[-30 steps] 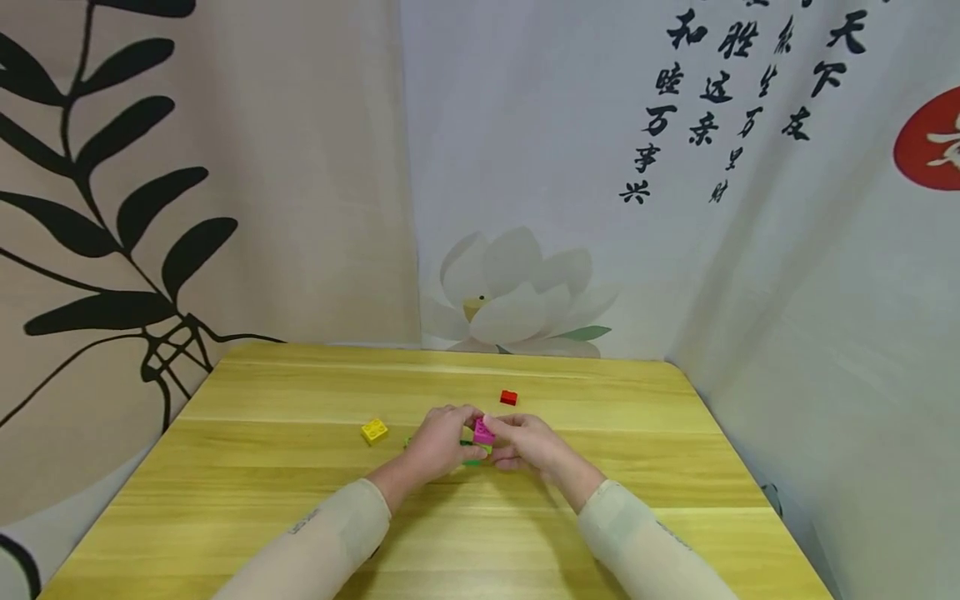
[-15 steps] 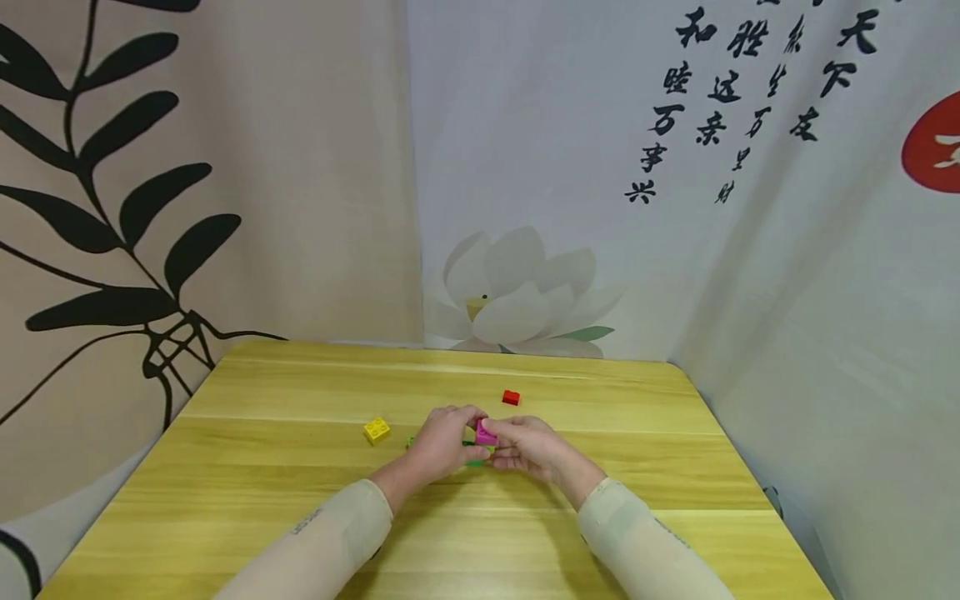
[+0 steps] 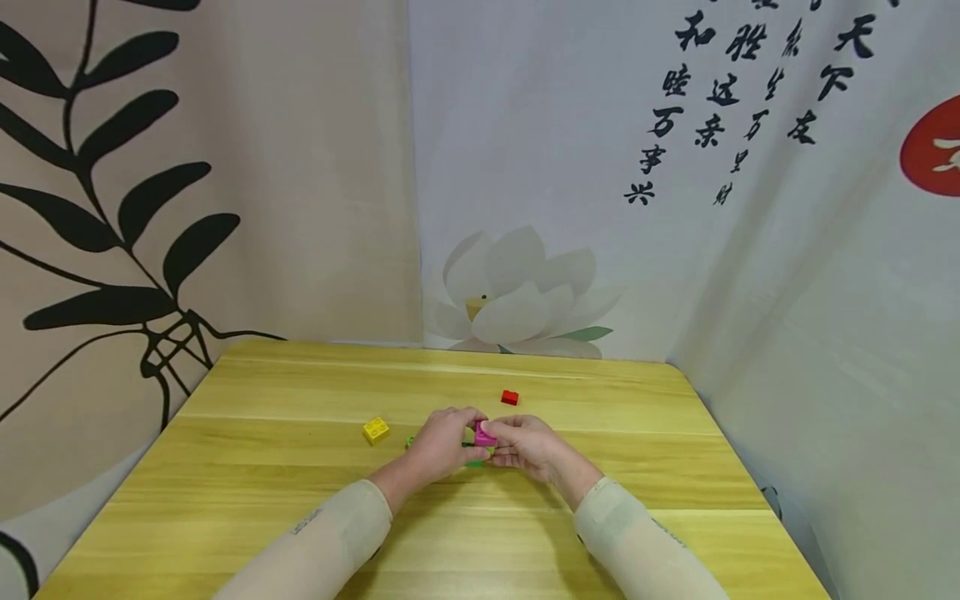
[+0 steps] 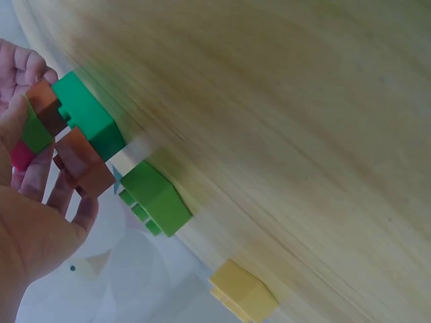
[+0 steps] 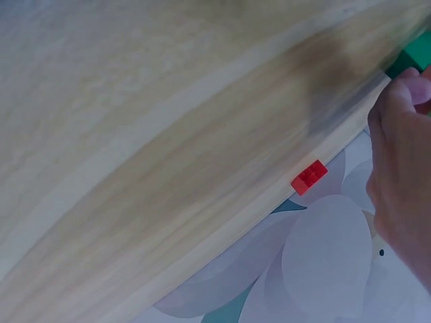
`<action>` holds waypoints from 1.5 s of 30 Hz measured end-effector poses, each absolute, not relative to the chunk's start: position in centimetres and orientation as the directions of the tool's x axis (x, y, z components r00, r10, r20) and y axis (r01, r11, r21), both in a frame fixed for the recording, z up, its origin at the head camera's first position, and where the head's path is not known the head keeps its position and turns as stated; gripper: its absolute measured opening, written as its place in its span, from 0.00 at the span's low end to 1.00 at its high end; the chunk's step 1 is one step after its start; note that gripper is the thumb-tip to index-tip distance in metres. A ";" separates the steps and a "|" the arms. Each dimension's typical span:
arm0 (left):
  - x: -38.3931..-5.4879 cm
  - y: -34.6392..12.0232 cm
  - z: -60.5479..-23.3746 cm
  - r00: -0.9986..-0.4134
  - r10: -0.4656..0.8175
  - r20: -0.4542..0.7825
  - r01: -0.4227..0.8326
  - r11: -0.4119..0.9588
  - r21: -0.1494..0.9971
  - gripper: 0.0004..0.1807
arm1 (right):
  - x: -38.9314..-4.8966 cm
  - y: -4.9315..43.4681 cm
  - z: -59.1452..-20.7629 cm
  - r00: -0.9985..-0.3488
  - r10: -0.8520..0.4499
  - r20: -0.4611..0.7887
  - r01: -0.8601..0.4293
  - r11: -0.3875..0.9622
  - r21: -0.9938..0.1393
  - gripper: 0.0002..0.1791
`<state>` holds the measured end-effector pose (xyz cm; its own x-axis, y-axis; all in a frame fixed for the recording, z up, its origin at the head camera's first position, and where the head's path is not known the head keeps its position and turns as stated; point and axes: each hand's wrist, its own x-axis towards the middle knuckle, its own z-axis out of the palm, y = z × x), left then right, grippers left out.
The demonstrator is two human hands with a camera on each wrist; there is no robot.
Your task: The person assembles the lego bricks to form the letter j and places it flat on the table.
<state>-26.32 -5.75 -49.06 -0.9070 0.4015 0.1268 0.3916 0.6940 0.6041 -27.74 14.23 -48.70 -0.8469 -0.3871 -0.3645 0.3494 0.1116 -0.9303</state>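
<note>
Both hands meet around a small stack of toy building blocks at mid-table. In the left wrist view, a dark green block [image 4: 94, 118] carries two brown blocks [image 4: 84, 161], with a light green block [image 4: 36, 128] and a pink block [image 4: 22, 156] stacked beyond one of them. My left hand [image 3: 441, 439] curls its fingers round this stack and steadies it from the left. From the right, my right hand [image 3: 538, 446] pinches the pink block, thumb over its top. Fingers hide much of the stack in the head view.
A yellow block [image 3: 376, 430] lies left of the hands, and a red block [image 3: 510, 397] farther back. Another light green block [image 4: 156, 198] sits near the left hand, mostly hidden behind it from above. A printed curtain hangs behind the wooden table [image 3: 300, 392].
My right thumb has moved slightly farther over the top of the pink block. Both hands otherwise keep their places, and the loose blocks lie still.
</note>
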 end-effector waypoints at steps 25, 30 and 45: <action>-26.0 -6.4 -50.0 -0.901 0.429 0.059 0.404 0.782 0.474 0.32 | -27.2 14.8 -49.6 -0.848 -0.356 -0.393 0.363 0.152 -0.919 0.39; -26.1 -6.3 -50.1 -0.897 0.437 0.068 0.418 0.787 0.454 0.32 | -26.8 15.2 -49.5 -0.848 -0.359 -0.389 0.355 0.159 -0.921 0.42; -25.1 -12.5 -48.4 -0.929 0.345 0.136 0.363 0.771 0.523 0.29 | -25.9 17.7 -48.4 -0.933 -0.321 -0.165 0.044 0.353 -0.935 0.33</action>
